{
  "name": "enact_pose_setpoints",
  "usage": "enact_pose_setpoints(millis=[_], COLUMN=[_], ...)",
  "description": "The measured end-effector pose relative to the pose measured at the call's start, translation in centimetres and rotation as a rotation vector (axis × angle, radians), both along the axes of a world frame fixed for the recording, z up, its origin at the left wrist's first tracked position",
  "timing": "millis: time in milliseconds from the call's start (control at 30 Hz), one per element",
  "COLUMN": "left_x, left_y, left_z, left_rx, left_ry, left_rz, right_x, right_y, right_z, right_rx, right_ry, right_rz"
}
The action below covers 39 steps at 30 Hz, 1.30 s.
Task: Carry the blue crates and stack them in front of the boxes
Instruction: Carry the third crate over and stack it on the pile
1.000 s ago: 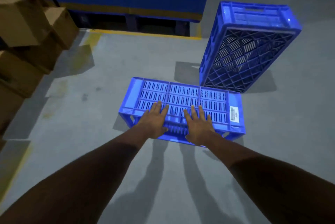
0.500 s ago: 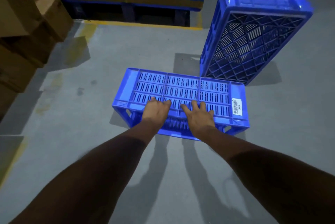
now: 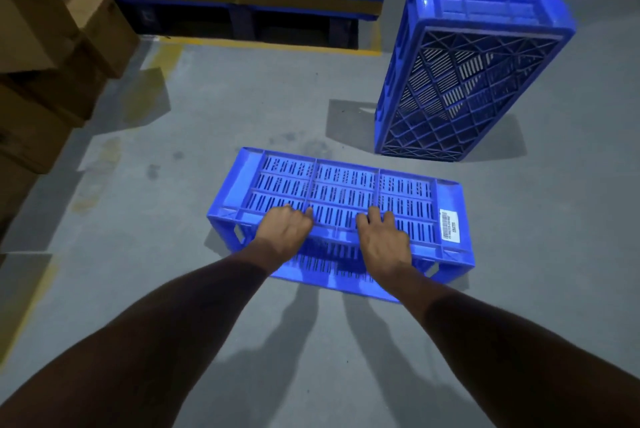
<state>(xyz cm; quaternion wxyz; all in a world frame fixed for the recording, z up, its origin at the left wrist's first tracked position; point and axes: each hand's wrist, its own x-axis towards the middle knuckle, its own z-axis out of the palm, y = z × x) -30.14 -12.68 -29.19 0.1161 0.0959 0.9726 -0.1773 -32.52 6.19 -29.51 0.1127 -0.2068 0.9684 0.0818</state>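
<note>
Since 1 s ago both hands went from flat, fingers spread, to curled. Left hand point(image 3: 284, 231) and right hand point(image 3: 382, 241) now hook fingers into the slots of the near crate point(image 3: 346, 192), clamped on its upper slatted wall. That crate lies on its side on the floor point(image 3: 242, 116), mid-floor, barcode label point(image 3: 449, 225) twd its right end. 2nd crate point(image 3: 464, 74) stands on end just behind, twd the right edge. Cardboard boxes point(image 3: 52, 47) along the left edge, well apart. Risk, imo: both grips sit left of center, so a lift may tip the right end down or swing it into the 2nd crate; thin slats could slip from the fingers.
</note>
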Motion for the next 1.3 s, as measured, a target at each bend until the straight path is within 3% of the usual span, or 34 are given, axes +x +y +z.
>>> enact_pose_setpoints(millis=[267, 367, 433, 500, 567, 633, 700, 833, 1100, 1300], left_x=[-0.2, 2.5, 4.3, 4.7, 3.6, 2.6, 2.0, 0.9, -0.6, 0.7], left_y=[0.1, 0.9, 2.4, 3.5, 3.6, 2.9, 2.7, 3.2, 4.3, 4.1], left_z=[10.8, 16.1, 21.2, 25.5, 29.6, 33.5, 38.1, 46.7, 58.3, 63.0], left_rx=[0.268, 0.373, 0.528, 0.882, 1.469, 1.98, 2.189, 2.192, 1.938, 1.596], left_ry=[-0.173, 0.019, 0.245, 0.374, 0.392, 0.399, 0.359, 0.2, 0.1, 0.093], left_rz=[0.227, 0.396, 0.747, 1.265, 1.743, 1.915, 1.877, 1.683, 1.273, 0.811], right_x=[-1.6, -1.3, -0.9, 0.1, 1.6, 3.4, 4.4, 4.9, 5.4, 5.8], right_y=[1.5, 0.7, 0.0, -0.8, -1.6, -2.4, -2.8, -2.8, -1.1, -0.2], right_z=[11.6, 19.5, 25.2, 30.6, 35.6, 39.7, 43.9, 52.9, 67.9, 73.1], right_rx=[0.012, -0.034, -0.046, -0.055, -0.058, -0.078, -0.127, -0.204, -0.651, -0.591], right_ry=[-0.14, -0.228, -0.294, -0.338, -0.36, -0.362, -0.324, -0.268, -0.269, -0.025], right_rz=[0.021, -0.041, -0.036, -0.013, 0.018, 0.011, -0.044, -0.081, -0.156, -0.135])
